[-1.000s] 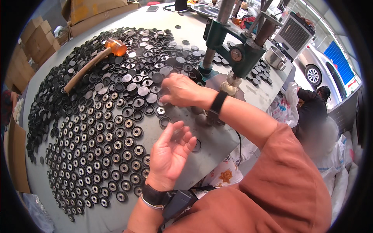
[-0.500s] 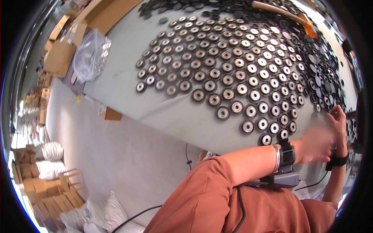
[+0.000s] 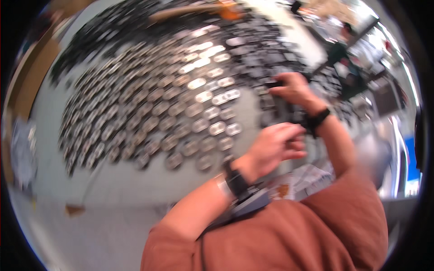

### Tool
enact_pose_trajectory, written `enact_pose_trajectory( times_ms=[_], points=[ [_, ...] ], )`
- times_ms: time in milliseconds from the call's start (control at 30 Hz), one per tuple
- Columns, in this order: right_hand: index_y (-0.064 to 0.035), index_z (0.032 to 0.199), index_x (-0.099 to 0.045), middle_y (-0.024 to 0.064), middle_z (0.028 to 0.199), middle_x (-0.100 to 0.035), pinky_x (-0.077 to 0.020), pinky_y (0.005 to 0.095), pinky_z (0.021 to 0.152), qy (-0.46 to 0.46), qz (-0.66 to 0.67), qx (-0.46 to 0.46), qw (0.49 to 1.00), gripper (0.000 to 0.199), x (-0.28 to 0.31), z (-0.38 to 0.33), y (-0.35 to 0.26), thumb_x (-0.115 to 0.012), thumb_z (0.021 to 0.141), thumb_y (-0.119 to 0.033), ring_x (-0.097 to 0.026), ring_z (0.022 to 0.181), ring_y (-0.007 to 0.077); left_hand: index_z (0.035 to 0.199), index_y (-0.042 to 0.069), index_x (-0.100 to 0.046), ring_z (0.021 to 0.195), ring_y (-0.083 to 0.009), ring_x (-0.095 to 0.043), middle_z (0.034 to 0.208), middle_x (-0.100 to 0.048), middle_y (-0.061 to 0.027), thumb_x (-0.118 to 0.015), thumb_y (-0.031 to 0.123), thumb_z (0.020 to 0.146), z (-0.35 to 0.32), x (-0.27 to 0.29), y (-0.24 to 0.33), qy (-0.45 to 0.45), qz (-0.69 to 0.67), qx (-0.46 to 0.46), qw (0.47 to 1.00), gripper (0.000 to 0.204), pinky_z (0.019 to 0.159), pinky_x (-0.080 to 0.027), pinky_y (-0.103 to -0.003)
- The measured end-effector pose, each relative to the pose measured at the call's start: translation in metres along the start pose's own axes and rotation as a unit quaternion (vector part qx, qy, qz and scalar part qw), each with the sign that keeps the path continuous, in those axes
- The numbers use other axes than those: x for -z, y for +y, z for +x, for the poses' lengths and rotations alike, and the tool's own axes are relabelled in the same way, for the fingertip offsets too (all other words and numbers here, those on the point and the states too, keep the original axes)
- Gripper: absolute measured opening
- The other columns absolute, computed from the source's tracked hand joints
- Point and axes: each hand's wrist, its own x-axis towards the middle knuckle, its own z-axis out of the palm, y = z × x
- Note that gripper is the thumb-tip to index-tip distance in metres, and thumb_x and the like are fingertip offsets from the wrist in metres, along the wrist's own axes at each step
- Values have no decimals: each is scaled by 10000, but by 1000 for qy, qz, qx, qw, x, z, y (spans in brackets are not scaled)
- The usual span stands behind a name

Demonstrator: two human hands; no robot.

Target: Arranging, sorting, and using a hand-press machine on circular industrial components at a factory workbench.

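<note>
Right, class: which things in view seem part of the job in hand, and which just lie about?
Likely part of it:
plain round black discs, near the right hand
round black parts with silver metal centres
perhaps the wooden-handled orange mallet, unheld

Likely lying about:
pale translucent plastic bag, far left
brown cardboard box, left

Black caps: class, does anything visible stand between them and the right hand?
Nothing visible does: the right hand is right beside the black caps, and the left hand is lower in view, out of the way. Blur hides finer detail.
</note>
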Motion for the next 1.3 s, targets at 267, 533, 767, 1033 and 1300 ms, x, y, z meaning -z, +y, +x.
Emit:
enact_pose_trajectory(
  times_ms=[267,533,767,1033,1300],
  points=[
    [-56,1080,-539,-40,714,-465,-306,150,415,-157,622,-80,763,223,8,-64,3,-539,888,-169,-378,507,7,1156,-65,-448,820,-191,-563,1000,-505,-134,-578,172,865,-56,-4,-29,44,-33,24,998,397,738,-524,-338],
    [-41,919,-479,-17,726,-467,-304,176,540,-153,343,73,924,539,2,-109,-82,-748,588,-372,-428,632,56,1033,94,-460,772,-190,-568,860,-506,-52,-414,526,899,-77,43,-21,94,-189,-115,971,454,634,-513,-398],
    [-29,902,-554,22,749,-537,-416,260,640,-179,15,258,949,433,-9,-144,-216,-682,495,46,-488,647,102,1001,145,-471,825,-188,-516,942,-528,-36,-371,550,904,-149,48,-9,7,-301,-236,924,428,693,-462,-459],
    [-25,1100,-526,12,836,-516,-358,171,599,-162,57,312,934,483,-5,-147,-294,-624,640,84,-447,646,33,874,170,-505,683,-139,-537,787,-528,15,-413,488,904,-239,38,13,96,-231,-397,883,332,616,-491,-408],
    [4,1021,-549,170,883,-563,-465,328,613,-237,-58,610,754,309,-53,-89,-370,-637,738,-81,-571,724,248,867,163,-573,605,-82,-436,719,-474,37,-539,405,867,-301,49,3,317,-201,-418,827,244,493,-345,-251]
  ],
)
